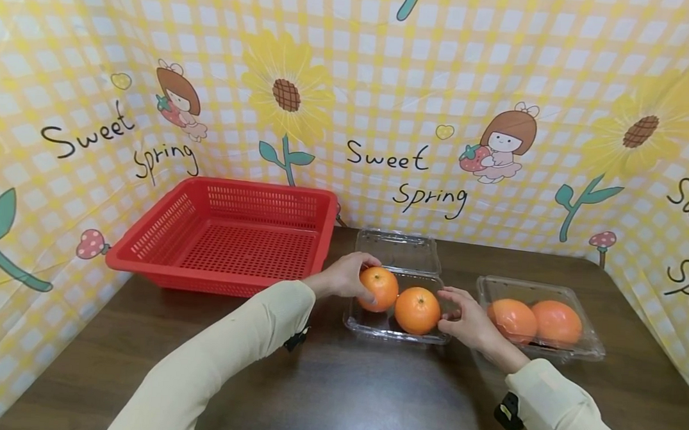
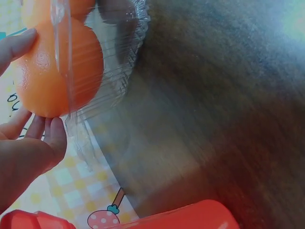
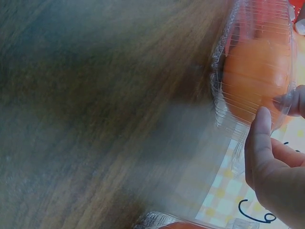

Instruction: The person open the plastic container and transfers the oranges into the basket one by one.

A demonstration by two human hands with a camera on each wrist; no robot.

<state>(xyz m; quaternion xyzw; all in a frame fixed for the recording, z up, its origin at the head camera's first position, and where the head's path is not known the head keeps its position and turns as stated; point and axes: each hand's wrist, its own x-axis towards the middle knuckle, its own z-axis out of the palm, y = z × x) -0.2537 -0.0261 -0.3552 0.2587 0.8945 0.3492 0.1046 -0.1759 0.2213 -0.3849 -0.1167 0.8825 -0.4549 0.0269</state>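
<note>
A clear plastic clamshell box [image 1: 397, 333] lies on the table with its lid [image 1: 397, 252] folded back. Two oranges are in its base, side by side. My left hand [image 1: 346, 276] grips the left orange [image 1: 379, 288], thumb on the near side and fingers around the far side, as the left wrist view also shows [image 2: 59, 71]. At the box's right wall, my right hand [image 1: 471, 322] pinches the edge beside the right orange [image 1: 418, 310]. In the right wrist view, the right thumb shows through the clear plastic and the index finger [image 3: 261, 131] lies against the outside.
A red slotted basket [image 1: 220, 283] stands at the back left. To the right, a closed clear box [image 1: 589, 346] has two oranges [image 1: 513, 321] inside. A yellow checked cloth [image 1: 384, 101] with printed flowers hangs around the dark wooden table [image 1: 313, 393].
</note>
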